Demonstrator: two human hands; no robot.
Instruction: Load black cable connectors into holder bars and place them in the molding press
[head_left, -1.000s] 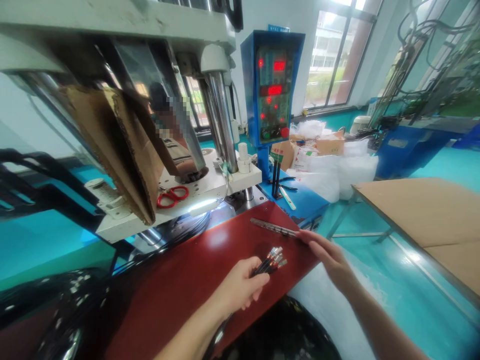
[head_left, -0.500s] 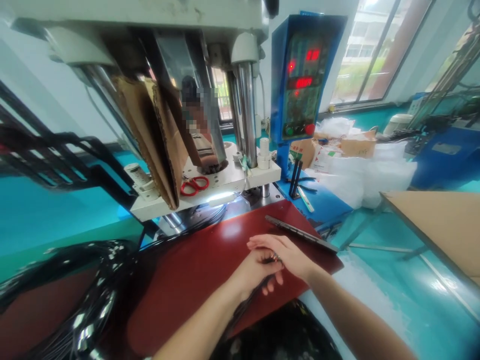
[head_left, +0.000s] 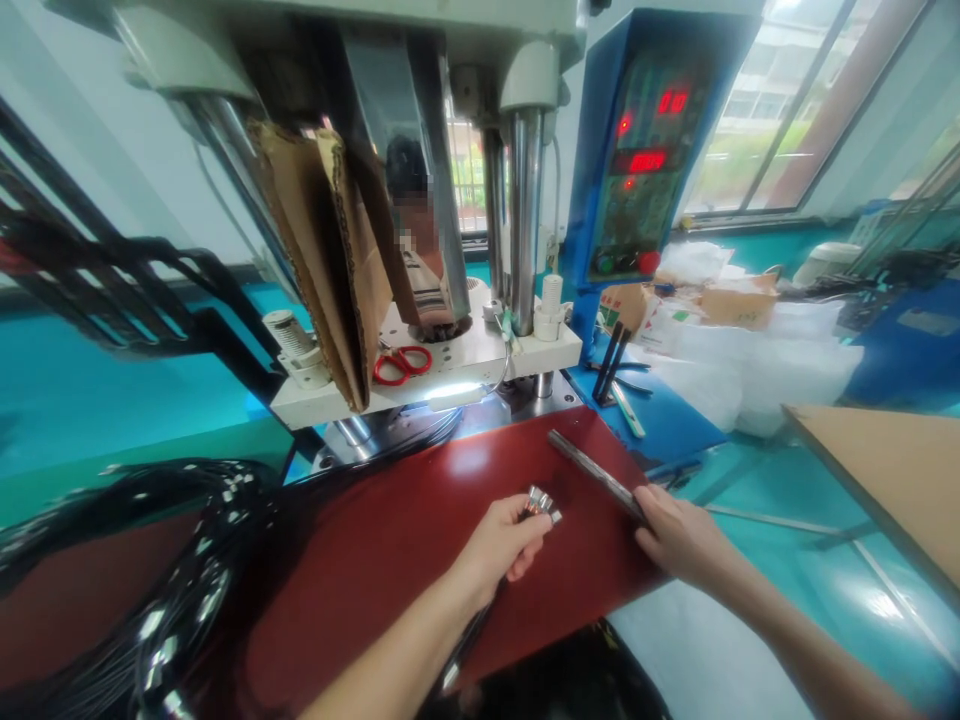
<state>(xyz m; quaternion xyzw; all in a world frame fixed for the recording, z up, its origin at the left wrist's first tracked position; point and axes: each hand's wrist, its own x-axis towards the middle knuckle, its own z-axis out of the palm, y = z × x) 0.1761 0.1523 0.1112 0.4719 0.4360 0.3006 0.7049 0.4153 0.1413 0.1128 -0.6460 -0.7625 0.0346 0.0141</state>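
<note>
Above the dark red tabletop, my left hand is closed round a small bunch of black cables. Their metal connector ends stick out past my thumb and fingers, and the cables trail down below the wrist. At the table's right edge my right hand grips the near end of a long, narrow metal bar. The far end of that bar lies towards the press. A large coil of black cables with bright ends rests on the left part of the table.
A press stands behind the table, with red-handled scissors and folded cardboard on its white plate. A blue control box shows red digits. Right of the table are a utility knife and a brown-topped table.
My right hand has left my left hand, moved right and taken hold of the metal bar's near end. The connector ends in my left hand now show. The view has shifted slightly.
</note>
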